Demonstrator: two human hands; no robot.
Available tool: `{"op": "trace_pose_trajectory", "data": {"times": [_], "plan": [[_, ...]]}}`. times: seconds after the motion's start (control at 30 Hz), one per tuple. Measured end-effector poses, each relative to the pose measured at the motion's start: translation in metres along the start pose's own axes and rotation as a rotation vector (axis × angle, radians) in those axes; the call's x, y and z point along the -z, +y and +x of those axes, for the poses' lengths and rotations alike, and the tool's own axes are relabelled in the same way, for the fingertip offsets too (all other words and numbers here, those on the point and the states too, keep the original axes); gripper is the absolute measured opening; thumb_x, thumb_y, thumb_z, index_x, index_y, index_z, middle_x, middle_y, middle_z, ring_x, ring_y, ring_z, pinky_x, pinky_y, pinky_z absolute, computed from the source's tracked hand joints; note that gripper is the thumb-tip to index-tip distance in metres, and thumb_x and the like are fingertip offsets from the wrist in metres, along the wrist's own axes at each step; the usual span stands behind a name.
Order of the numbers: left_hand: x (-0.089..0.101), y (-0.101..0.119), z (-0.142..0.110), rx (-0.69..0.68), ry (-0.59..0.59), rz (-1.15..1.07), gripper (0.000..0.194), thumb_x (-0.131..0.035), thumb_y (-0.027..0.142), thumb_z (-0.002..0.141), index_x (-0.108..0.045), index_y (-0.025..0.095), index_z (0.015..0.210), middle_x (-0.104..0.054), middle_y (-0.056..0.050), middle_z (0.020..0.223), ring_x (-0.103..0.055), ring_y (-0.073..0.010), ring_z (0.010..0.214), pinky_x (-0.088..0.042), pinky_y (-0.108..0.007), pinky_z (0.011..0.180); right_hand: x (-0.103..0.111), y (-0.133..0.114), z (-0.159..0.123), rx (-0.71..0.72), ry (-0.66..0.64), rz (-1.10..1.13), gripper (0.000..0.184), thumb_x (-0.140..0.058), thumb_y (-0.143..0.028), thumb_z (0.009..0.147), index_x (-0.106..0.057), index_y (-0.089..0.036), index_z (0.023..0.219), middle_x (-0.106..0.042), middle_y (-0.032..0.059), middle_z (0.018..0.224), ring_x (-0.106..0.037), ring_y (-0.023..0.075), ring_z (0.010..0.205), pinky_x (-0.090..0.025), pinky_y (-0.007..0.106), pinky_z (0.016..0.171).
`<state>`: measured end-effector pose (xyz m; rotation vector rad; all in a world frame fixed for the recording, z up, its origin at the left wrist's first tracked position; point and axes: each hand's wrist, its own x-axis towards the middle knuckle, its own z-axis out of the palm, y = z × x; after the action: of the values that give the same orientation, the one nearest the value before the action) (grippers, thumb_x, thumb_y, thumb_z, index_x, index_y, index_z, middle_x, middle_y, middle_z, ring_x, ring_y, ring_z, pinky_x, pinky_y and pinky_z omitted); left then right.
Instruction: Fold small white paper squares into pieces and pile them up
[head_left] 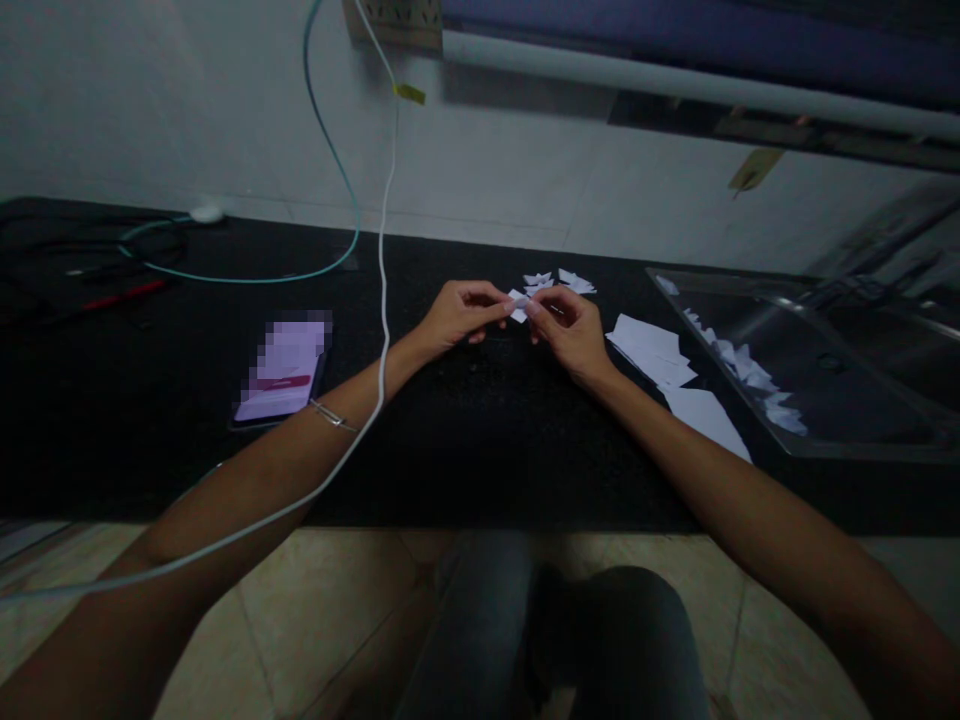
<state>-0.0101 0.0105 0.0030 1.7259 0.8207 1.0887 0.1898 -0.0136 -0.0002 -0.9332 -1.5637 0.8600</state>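
Observation:
A small folded piece of white paper point(518, 306) is held between my two hands, just above the black countertop point(450, 450). My left hand point(466, 314) pinches its left side between thumb and fingers. On the opposite side, my right hand point(568, 325) grips it the same way, its fingertips partly covering the paper. Right behind my hands lie several folded paper pieces point(576, 281) with pointed tips. Flat white paper sheets point(651, 350) rest beside my right wrist, with another sheet point(709, 422) nearer to me.
A sink point(847, 365) lies at the right, with a row of folded papers point(746, 368) along its left rim. A lit phone point(283, 368) lies left of my forearm. A white cable point(382, 250) hangs across my left arm; a teal cable point(247, 280) loops at the back left.

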Motion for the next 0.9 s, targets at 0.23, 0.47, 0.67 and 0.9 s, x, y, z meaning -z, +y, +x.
{"op": "trace_pose_trajectory", "data": {"times": [0.23,0.47,0.67,0.9], "plan": [[-0.0019,0.0059,-0.0019,0.017,0.022,0.052,0.030,-0.074,0.047,0.086,-0.071,0.018,0.093,-0.068,-0.004,0.076,-0.054,-0.0071,0.053,-0.037,-0.022,0.045,0.0010,0.0015,0.0004,0.025,-0.006,-0.095,0.040,-0.075,-0.063,0.079,-0.067,-0.026,0.088,-0.064,0.0025,0.086,-0.060,0.0176,0.075,-0.051,0.033,0.062],[-0.0033,0.0024,0.0006,0.015,0.028,0.033,0.036,-0.074,0.054,0.085,-0.068,0.019,0.089,-0.067,-0.003,0.073,-0.053,-0.0065,0.050,-0.035,-0.021,0.042,0.0030,0.0020,0.0004,0.095,-0.011,-0.175,0.033,-0.069,-0.058,0.087,-0.072,-0.024,0.088,-0.069,0.0039,0.088,-0.066,0.0209,0.088,-0.054,0.036,0.073],[-0.0049,0.0057,-0.0011,0.015,0.019,0.036,0.027,-0.073,0.044,0.087,-0.065,0.018,0.084,-0.066,-0.003,0.073,-0.053,-0.0066,0.052,-0.035,-0.020,0.042,0.0021,0.0037,-0.0039,0.041,0.003,-0.184,0.036,-0.067,-0.060,0.089,-0.072,-0.025,0.086,-0.065,0.0010,0.071,-0.061,0.0162,0.063,-0.049,0.031,0.053],[-0.0051,0.0045,-0.0001,-0.014,0.034,0.059,0.024,-0.070,0.027,0.087,-0.063,0.020,0.109,-0.068,-0.001,0.082,-0.054,-0.0066,0.055,-0.036,-0.019,0.046,-0.0045,0.0025,-0.0048,-0.082,0.041,-0.053,0.039,-0.075,-0.061,0.080,-0.064,-0.025,0.090,-0.065,0.0005,0.070,-0.064,0.0167,0.060,-0.054,0.031,0.047]]}}
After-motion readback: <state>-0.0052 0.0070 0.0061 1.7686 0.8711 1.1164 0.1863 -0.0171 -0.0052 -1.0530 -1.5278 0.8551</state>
